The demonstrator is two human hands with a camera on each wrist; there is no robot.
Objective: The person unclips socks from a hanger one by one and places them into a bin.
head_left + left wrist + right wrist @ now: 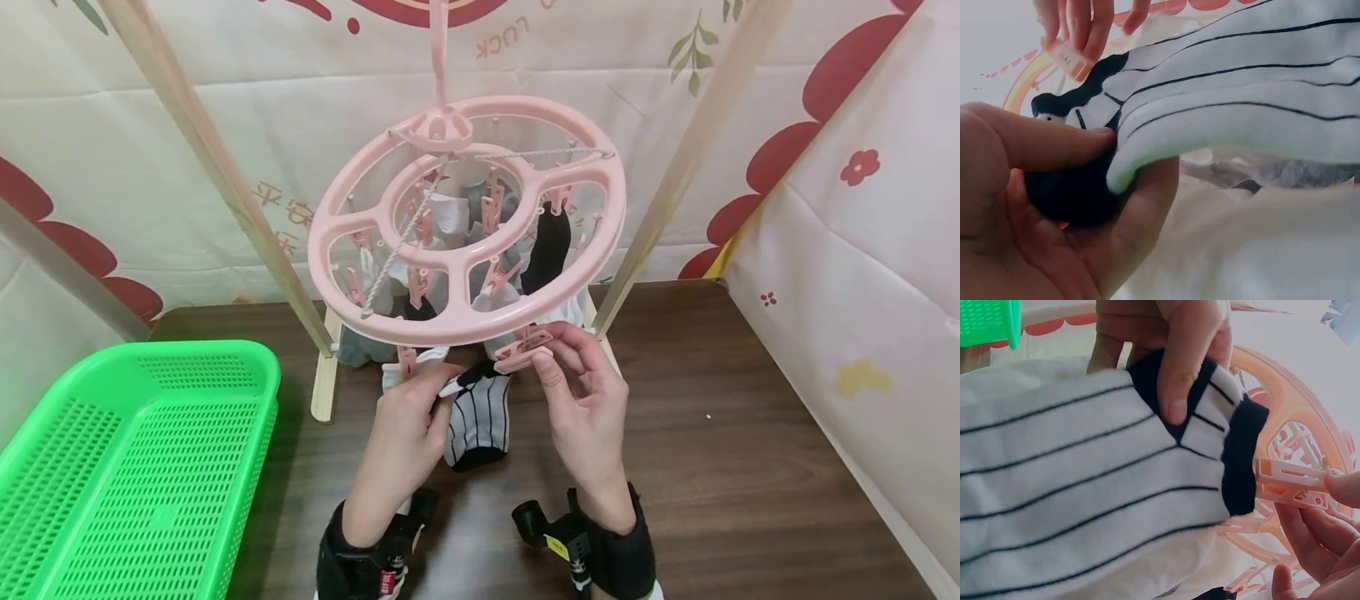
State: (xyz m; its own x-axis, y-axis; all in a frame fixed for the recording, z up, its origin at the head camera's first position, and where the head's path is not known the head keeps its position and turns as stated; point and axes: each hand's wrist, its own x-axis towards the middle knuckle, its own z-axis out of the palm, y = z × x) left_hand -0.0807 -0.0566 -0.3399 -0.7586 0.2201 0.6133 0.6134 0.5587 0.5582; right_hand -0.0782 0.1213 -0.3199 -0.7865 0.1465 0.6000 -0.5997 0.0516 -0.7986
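Note:
My left hand (pixel 408 421) pinches a white sock (pixel 480 421) with thin black stripes and black ends; it hangs toward the tabletop. In the left wrist view the thumb presses on the sock's dark heel patch (pixel 1079 187). My right hand (pixel 588 396) squeezes a pink clothespin (pixel 522 348) between thumb and fingers, just below the front rim of the round pink hanger (pixel 390 329). In the right wrist view the clothespin's tip (pixel 1266 472) is right at the sock's black cuff (pixel 1241 462).
Several socks, among them a black sock (pixel 547 250), hang from clips inside the hanger. Wooden poles (pixel 667 183) stand on both sides. A green basket (pixel 258 417) sits at the left on the dark wooden tabletop (pixel 735 433). A printed cloth (pixel 645 75) lines the back.

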